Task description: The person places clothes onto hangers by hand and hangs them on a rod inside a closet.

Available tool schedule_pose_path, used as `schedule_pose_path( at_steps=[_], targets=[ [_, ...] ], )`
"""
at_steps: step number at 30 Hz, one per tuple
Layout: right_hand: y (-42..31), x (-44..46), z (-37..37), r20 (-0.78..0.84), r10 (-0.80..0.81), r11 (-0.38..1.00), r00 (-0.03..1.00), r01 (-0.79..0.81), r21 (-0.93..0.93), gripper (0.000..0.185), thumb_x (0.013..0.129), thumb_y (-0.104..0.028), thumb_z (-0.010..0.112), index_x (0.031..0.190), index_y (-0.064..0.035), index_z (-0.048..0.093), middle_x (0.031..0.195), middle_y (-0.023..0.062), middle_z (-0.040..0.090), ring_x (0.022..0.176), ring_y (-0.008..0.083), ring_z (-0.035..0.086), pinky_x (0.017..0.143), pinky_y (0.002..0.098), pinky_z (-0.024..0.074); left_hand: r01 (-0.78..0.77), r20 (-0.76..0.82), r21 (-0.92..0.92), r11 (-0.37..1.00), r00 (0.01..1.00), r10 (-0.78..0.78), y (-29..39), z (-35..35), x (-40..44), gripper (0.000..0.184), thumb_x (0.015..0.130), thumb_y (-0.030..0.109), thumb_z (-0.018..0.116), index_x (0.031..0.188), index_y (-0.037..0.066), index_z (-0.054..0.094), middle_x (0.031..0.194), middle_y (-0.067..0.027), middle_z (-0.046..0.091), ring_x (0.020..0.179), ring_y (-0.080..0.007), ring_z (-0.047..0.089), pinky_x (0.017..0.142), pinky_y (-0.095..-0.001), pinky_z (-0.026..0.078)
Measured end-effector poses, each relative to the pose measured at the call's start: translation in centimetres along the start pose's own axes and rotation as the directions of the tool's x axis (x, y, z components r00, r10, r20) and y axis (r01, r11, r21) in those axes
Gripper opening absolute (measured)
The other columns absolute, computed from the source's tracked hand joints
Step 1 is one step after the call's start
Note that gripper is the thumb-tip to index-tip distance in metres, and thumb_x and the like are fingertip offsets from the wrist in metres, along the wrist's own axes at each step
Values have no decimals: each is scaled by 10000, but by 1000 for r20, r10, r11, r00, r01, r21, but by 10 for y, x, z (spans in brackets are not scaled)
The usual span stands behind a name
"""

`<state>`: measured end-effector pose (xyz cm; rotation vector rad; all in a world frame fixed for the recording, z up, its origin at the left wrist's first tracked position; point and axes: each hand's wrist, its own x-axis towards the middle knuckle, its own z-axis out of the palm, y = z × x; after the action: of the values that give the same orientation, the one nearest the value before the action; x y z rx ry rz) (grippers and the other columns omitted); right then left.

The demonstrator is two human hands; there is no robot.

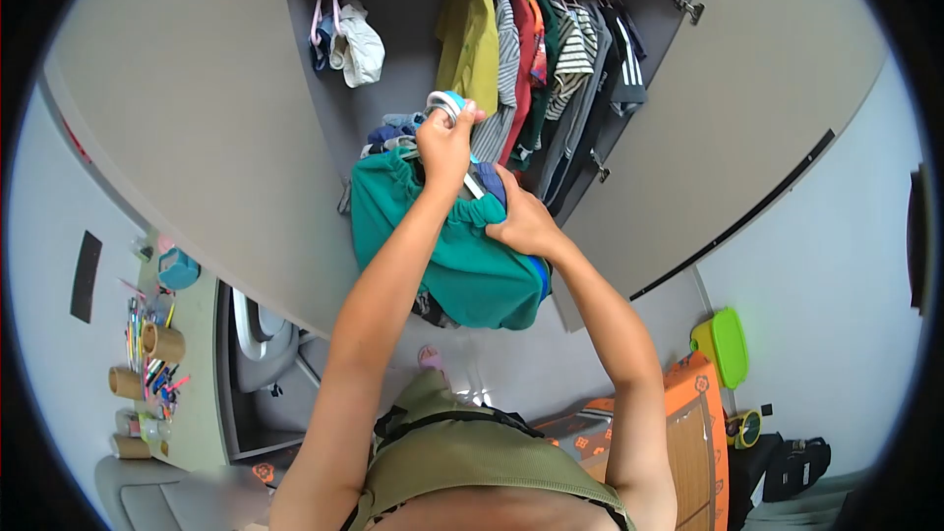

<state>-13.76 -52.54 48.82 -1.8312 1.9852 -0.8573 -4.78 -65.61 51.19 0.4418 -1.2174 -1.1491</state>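
In front of the open wardrobe, my left hand is closed around the tops of several hangers, with white and blue loops showing above the fist. Below it hangs a green garment with a gathered elastic waistband, likely shorts or trousers. My right hand grips the right end of that waistband, thumb in front, beside a purple-blue cloth. More clothes, blue and grey, show behind the green one; how they hang is mostly hidden.
Shirts on hangers, including a yellow one and a striped one, fill the wardrobe rail's right side. Pale hangers with a white cloth hang left. Wardrobe doors stand wide on both sides. A desk with pens is left, an orange-edged bed right.
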Motion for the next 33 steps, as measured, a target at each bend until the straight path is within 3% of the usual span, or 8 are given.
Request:
schedule_pose_path(
  at_steps=[4,7,11,15,17,19,26,33],
  targets=[
    [-16,49,-3,-81,70,995,994,-76,-72,878,649,-167,659,1406,37,263,1082,316,598,1015,446,587,894,462,463,9,78,44,999,997,-12,-6,-1,60,202,895,144,634,848,-52,651,803,-106,707,739,-106,642,695,-254,489],
    [-12,88,-8,-173,60,994,983,-75,-81,857,652,-164,656,1391,48,278,1083,321,594,1008,442,593,892,465,466,44,148,-111,993,989,-27,-29,9,107,192,892,163,663,926,-26,653,848,-93,698,768,-106,630,716,-238,482],
    [-11,135,-17,-262,95,990,960,-118,-74,840,653,-156,659,1376,58,289,1011,320,619,960,451,611,868,484,476,-47,187,-5,999,981,47,-47,29,160,186,898,125,633,952,-52,647,887,-99,695,776,-123,643,718,-261,499],
    [-5,187,-20,-398,16,992,917,-65,-111,809,653,-146,666,1348,66,310,950,335,626,915,489,609,841,508,478,-260,180,515,817,965,193,-44,30,192,341,797,176,721,1060,-25,640,810,-110,688,742,-195,663,755,-286,508],
    [-6,217,-28,-420,9,995,908,-49,-85,700,670,-142,646,1271,71,358,932,350,620,905,499,608,835,521,476,-432,165,576,694,893,420,-58,27,200,558,751,198,742,1222,-17,535,1124,-209,608,1050,-332,587,935,-387,442],
    [-8,246,-36,-428,29,996,903,-60,-60,641,680,-141,635,1229,70,380,933,356,617,909,496,609,836,524,474,-397,163,581,710,912,376,-65,20,201,626,749,194,743,1272,-24,479,1252,-224,513,1183,-361,489,1003,-406,389],
    [-13,333,-65,-535,25,995,844,-71,-65,644,781,-376,645,1162,80,396,972,333,629,944,470,618,842,503,483,-245,69,734,634,955,289,-90,22,232,535,867,304,632,1261,-33,499,1218,-228,497,1117,-351,507,981,-381,403],
    [-21,390,-94,-587,19,996,810,-66,-59,670,752,-354,683,1172,82,395,1002,320,628,974,450,616,845,482,488,44,-62,325,945,998,-25,-82,52,275,543,918,301,573,1309,-53,447,1278,-216,455,1165,-292,498,995,-351,394]
  ],
)
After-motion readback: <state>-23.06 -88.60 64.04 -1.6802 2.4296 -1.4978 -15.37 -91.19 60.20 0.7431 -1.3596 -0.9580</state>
